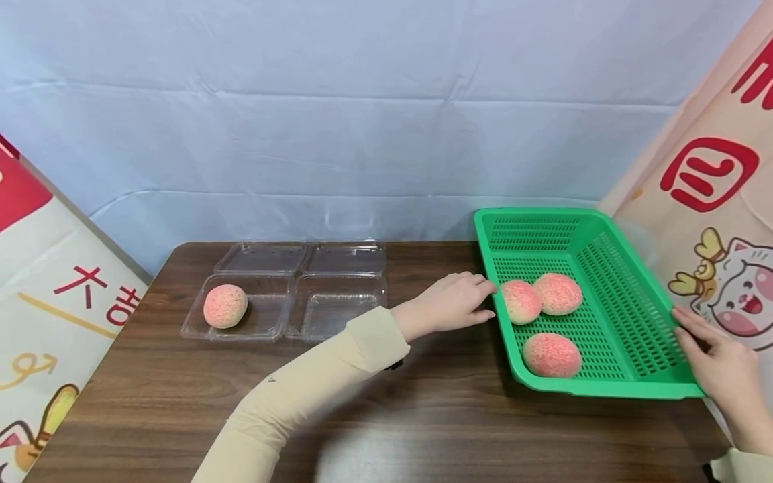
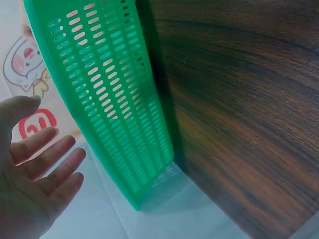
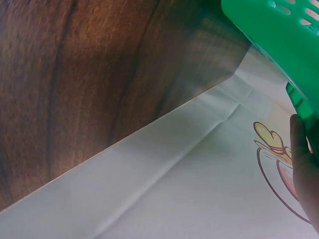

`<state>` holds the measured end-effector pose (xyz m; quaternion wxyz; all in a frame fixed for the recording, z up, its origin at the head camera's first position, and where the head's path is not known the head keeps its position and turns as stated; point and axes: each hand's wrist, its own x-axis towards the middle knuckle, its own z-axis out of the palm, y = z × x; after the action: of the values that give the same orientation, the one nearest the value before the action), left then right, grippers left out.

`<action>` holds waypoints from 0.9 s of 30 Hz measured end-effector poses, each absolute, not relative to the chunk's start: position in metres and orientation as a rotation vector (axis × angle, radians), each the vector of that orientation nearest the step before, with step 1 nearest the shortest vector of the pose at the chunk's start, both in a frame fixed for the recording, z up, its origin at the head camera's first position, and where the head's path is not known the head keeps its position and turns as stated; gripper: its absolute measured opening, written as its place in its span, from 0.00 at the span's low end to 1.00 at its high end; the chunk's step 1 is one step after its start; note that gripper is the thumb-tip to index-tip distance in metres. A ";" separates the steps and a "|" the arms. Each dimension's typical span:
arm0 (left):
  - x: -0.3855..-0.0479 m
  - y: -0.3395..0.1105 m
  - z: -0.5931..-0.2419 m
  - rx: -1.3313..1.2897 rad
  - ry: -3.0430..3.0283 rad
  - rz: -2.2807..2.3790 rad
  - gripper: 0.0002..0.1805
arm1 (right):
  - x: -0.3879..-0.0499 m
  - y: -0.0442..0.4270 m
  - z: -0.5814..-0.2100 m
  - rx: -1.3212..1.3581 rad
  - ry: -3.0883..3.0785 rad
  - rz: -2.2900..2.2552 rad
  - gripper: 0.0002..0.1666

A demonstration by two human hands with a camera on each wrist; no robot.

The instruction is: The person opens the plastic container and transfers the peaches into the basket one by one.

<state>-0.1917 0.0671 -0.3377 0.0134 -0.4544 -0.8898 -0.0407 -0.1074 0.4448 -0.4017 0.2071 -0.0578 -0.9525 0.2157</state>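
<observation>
One pink, peach-like ball [image 1: 226, 306] seems placed in the clear plastic container [image 1: 266, 306]; three more balls [image 1: 552, 355] seem left in the green plastic basket [image 1: 616, 389]. Our left hand [image 1: 451, 302] has loose fingers; our right hand [image 1: 727, 369] grips the rim.

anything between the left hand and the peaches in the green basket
Yes, the left wall of the green basket: the left hand is outside it, the peaches inside. Nothing visible covers the peaches from above, so a reach over that wall looks clear.
</observation>
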 end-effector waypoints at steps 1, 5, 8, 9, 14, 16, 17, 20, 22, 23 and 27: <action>-0.191 0.066 -0.338 -1.418 -2.774 -0.124 0.22 | -0.108 0.447 -0.404 -0.162 -2.653 0.605 0.23; -0.189 0.063 -0.337 -1.431 -2.771 -0.107 0.22 | -0.113 0.457 -0.415 -0.169 -2.656 0.590 0.24; -0.187 0.061 -0.336 -1.441 -2.761 -0.094 0.22 | -0.113 0.458 -0.417 -0.183 -2.645 0.578 0.24; -0.186 0.060 -0.336 -1.443 -2.757 -0.088 0.22 | -0.113 0.456 -0.416 -0.180 -2.643 0.575 0.24; -0.184 0.058 -0.336 -1.436 -2.739 -0.060 0.22 | -0.106 0.441 -0.398 -0.142 -2.636 0.555 0.22; -0.184 0.057 -0.336 -1.434 -2.733 -0.048 0.22 | -0.105 0.438 -0.396 -0.142 -2.634 0.541 0.22; -0.184 0.057 -0.337 -1.435 -2.732 -0.044 0.22 | -0.105 0.437 -0.394 -0.138 -2.634 0.540 0.22; -0.184 0.055 -0.338 -1.434 -2.731 -0.034 0.22 | -0.104 0.437 -0.393 -0.131 -2.632 0.547 0.22; -0.184 0.052 -0.339 -1.435 -2.731 -0.028 0.22 | -0.104 0.437 -0.393 -0.127 -2.629 0.555 0.22; -0.183 0.051 -0.339 -1.435 -2.732 -0.025 0.21 | -0.104 0.438 -0.393 -0.126 -2.629 0.556 0.22; -0.182 0.046 -0.338 -1.441 -2.740 -0.012 0.21 | -0.105 0.438 -0.394 -0.138 -2.653 0.546 0.23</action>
<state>-0.1821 0.0456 -0.3384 0.0227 -0.4654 -0.8848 -0.0039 -0.1050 0.4377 -0.3938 0.2133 -0.0497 -0.9557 0.1966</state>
